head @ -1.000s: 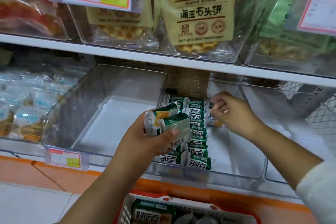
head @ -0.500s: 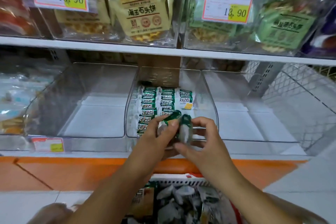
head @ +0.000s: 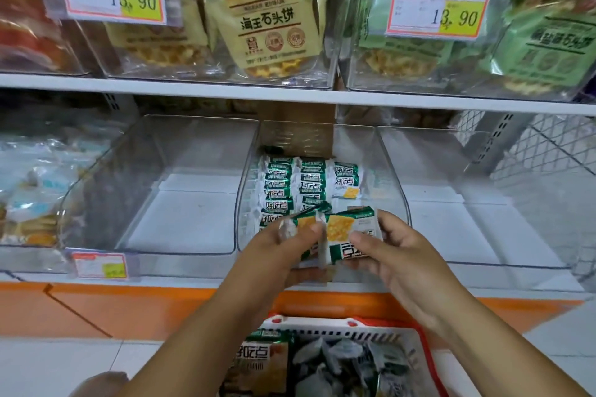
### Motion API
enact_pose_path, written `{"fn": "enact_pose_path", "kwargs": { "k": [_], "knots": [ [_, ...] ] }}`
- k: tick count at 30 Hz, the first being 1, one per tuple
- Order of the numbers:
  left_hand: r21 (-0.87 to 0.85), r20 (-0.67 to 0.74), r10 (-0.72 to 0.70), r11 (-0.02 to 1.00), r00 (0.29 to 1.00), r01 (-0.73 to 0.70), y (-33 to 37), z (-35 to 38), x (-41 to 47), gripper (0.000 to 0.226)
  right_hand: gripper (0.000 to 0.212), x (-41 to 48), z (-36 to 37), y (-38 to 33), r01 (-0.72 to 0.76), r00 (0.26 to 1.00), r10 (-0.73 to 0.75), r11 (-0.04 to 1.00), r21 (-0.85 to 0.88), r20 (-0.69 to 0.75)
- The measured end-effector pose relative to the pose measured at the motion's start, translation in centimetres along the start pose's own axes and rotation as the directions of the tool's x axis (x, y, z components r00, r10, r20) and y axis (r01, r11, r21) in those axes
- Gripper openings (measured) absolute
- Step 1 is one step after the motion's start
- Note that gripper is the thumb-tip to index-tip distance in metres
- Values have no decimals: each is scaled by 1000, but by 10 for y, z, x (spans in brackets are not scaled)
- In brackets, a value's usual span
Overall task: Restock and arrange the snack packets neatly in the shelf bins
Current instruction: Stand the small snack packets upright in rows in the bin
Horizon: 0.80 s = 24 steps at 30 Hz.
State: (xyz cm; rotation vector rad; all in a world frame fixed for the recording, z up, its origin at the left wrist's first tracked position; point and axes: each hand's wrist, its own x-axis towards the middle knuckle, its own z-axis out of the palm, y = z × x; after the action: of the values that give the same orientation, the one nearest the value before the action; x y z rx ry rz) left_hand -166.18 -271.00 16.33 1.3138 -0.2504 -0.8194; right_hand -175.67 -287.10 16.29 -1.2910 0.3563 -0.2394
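Note:
The middle clear bin on the lower shelf holds rows of small green-and-white snack packets lined up along its left and centre. In front of that bin's rim, my left hand grips one or two green packets. My right hand pinches another green packet showing a yellow cracker picture, right beside the left hand's packets. Below my arms, a white-and-red basket carries more packets and an opened outer bag.
Clear bins stand to the left and right of the middle one. A further-left bin holds pale wrapped snacks. The upper shelf carries bins of yellow and green cracker bags with 13.90 price tags. The shelf base is orange.
My right hand has come back from inside the bin to the left hand and taken hold of a packet there. The view has pulled back from the shelf.

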Motion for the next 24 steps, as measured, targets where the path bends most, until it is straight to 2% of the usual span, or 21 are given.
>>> {"fn": "enact_pose_path", "kwargs": {
  "k": [2,4,9,12,17,20,22,24],
  "knots": [
    [41,34,11,999,999,-13,0,0,2,36,52,3,2,1,1,999,-5,995,-98,-41],
    [50,34,34,998,999,-36,-1,-1,6,29,55,5,4,3,-8,997,-1,992,-123,-71],
    [0,-27,92,996,995,-92,-4,0,8,32,58,7,15,9,-90,995,94,989,120,-30],
    [-44,-49,70,996,996,-72,-5,0,7,27,73,6,16,14,-108,993,110,992,65,-34],
    [-128,-67,-52,991,996,43,-2,-3,8,30,41,3,13,4,-44,990,37,998,-41,-139],
    [-229,-143,-126,969,982,91,0,-10,12,36,37,14,-4,-16,56,976,-106,967,-249,-190],
    [-215,-186,-119,973,975,78,1,-16,13,30,27,27,-16,-28,114,959,-205,909,-401,-194],
    [-145,-207,-80,988,975,50,3,-22,12,27,23,47,-25,-38,136,950,-272,802,-582,-152]
  ]
}}
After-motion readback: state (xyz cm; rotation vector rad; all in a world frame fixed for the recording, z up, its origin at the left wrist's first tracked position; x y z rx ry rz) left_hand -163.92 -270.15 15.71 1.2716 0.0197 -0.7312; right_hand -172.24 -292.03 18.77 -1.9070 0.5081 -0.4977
